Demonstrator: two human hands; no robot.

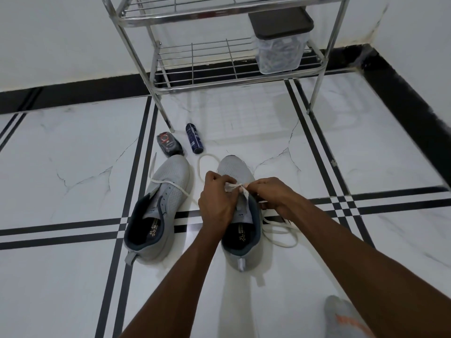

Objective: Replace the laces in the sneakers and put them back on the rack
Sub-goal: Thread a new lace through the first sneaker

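Pinching a white lace point(233, 187) taut across the right sneaker point(240, 215) at frame centre, left hand point(216, 200) and right hand point(273, 195) flank its heel-to-toe axis, equally near.

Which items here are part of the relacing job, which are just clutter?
Job: right sneaker, white lace pinched by left hand and right hand; left sneaker; rack.
Clutter: spray can, dark bottle, lidded container on the rack.
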